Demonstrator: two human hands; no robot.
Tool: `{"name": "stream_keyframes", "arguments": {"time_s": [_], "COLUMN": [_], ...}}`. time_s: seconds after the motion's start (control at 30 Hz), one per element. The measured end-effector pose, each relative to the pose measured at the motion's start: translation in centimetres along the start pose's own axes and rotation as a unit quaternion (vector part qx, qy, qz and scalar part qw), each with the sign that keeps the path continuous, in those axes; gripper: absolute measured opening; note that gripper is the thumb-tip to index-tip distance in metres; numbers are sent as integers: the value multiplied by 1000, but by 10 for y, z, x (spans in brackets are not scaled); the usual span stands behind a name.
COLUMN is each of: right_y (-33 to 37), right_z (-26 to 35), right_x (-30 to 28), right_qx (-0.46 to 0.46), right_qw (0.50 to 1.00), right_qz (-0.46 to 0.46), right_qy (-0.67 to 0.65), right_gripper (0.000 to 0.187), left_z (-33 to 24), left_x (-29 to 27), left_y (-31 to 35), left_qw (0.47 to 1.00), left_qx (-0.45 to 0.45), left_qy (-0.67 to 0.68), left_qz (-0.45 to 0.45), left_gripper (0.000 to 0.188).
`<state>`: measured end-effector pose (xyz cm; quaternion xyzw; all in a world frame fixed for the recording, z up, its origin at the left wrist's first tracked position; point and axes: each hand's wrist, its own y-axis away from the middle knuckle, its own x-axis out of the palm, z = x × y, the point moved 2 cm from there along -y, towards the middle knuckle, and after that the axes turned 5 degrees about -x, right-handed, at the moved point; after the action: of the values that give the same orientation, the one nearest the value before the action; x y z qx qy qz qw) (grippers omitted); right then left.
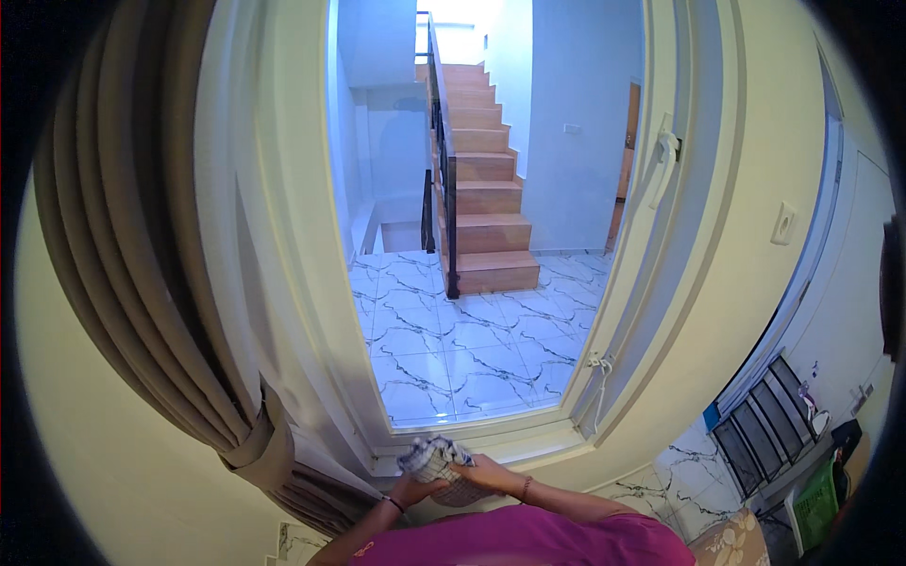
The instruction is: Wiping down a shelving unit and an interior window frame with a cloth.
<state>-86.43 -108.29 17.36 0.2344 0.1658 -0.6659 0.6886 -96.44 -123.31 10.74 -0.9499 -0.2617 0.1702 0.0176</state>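
Note:
A checked cloth (439, 462), grey and white and bunched up, is held between my two hands just in front of the window sill. My left hand (415, 491) grips its lower left side, the thumb lying along it. My right hand (489, 474) has hold of the cloth's right side, fingers closed over the fabric. Right behind the cloth stands the white-framed window (491, 441), its pane reaching almost down to the sill. The fingertips under the cloth are hidden.
A brown curtain (142, 236), tied back, hangs at the left. The window has a white handle (666, 170) on its right side and a cord (600, 391) below. Beyond the glass are wooden stairs (486, 198). A dark rack (769, 424) and green basket (819, 505) stand at right.

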Motion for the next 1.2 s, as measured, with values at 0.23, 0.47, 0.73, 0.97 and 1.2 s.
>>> {"name": "stream_keyframes", "arguments": {"time_s": [0.23, 0.47, 0.73, 0.97, 1.2], "right_y": [0, 8, 16, 18, 16], "right_z": [-62, -86, -115, -131, -136], "right_x": [-27, -58, -73, -74, -73], "right_qx": [44, -208, -326, -342, -335], "right_qw": [992, 940, 895, 885, 892], "right_qz": [82, -39, 3, 23, 25], "right_qy": [-87, 266, 304, 314, 302], "right_gripper": [61, 50, 48, 56, 53], "left_z": [-69, -204, -379, -339, -522], "left_x": [-13, -101, -40, 1, -72], "left_y": [-8, -26, -119, -198, -250], "left_qw": [943, 877, 647, 599, 412], "left_qx": [-213, 184, 348, 348, 403], "left_qy": [187, -39, -601, -721, -673], "left_qz": [-173, -442, -316, 14, -463], "left_gripper": [52, 31, 52, 62, 53]}}
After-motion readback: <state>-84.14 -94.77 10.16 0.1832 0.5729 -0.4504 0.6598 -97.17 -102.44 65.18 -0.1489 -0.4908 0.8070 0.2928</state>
